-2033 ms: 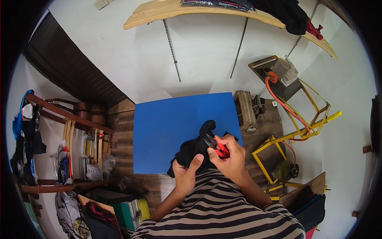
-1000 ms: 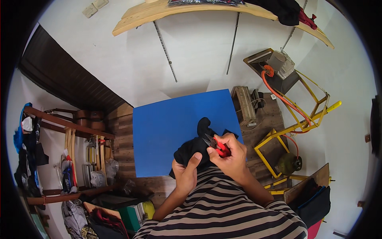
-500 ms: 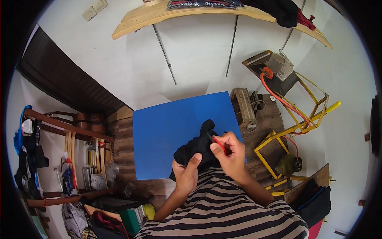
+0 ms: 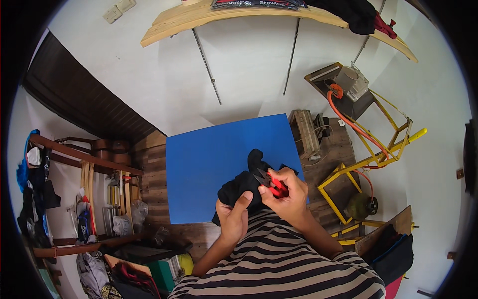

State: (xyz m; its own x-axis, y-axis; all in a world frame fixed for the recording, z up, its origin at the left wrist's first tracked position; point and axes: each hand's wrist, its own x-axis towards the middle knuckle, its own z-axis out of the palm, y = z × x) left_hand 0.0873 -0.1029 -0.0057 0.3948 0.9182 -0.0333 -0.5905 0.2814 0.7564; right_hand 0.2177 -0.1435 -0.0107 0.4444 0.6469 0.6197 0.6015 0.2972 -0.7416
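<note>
A bunched black garment (image 4: pixel 238 187) is gathered over the near edge of the blue tabletop (image 4: pixel 209 154). My left hand (image 4: pixel 232 213) pinches its lower left part, with the thumb lying on top of the cloth. In my right hand (image 4: pixel 291 199) I hold thread snips (image 4: pixel 278 188) with red handles between thumb and fingers. Their dark pointed blades are spread apart and point left, right at the cloth. Whether cloth or a thread lies between the blades is too small to tell. One narrow end of the garment sticks up toward the table's middle.
A wooden crate (image 4: pixel 304 134) stands beyond the table's right side, near a yellow metal frame (image 4: pixel 343 192) and an orange hose (image 4: pixel 356 127). At left is a rack (image 4: pixel 89 167) with bags and clothes. A wooden shelf (image 4: pixel 239 21) runs along the far wall.
The snips' blades and handles have spread apart, and my right thumb has shifted slightly left and down. My left hand keeps its grip on the garment.
</note>
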